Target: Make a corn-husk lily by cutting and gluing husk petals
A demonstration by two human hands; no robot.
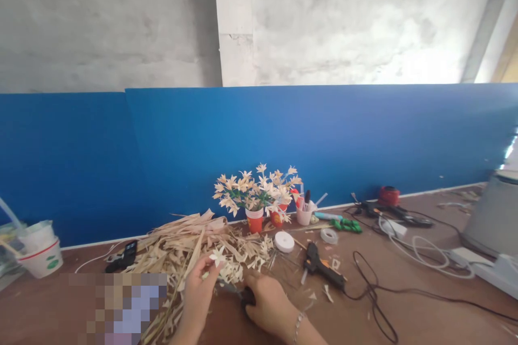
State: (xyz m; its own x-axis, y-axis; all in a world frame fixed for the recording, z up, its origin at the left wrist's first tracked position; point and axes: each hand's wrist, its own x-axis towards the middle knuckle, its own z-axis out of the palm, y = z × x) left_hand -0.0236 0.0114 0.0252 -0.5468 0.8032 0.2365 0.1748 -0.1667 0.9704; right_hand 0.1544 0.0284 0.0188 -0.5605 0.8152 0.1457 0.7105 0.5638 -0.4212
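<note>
Between its thumb and fingers my left hand (201, 284) pinches a small pale flower (217, 256) with pointed petals. My right hand (266, 297) is closed around the dark handles of a pair of scissors (247, 297), whose blades point left, toward the left hand. Dried husk strips (174, 248) lie in a heap behind and left of my hands. More pale cut petals (232, 269) lie just beyond the fingertips. Finished-looking pale flowers (245, 183) on green stems stand in a red and white paper cup (254, 221) at the back.
A black glue gun (321, 267) lies right of my hands, its cord (376, 291) looping across the table. A white round spool (284, 241) and a clear tape roll (329, 235) sit nearby. A white tub (42, 259) stands far left; a blue partition (324, 140) runs behind.
</note>
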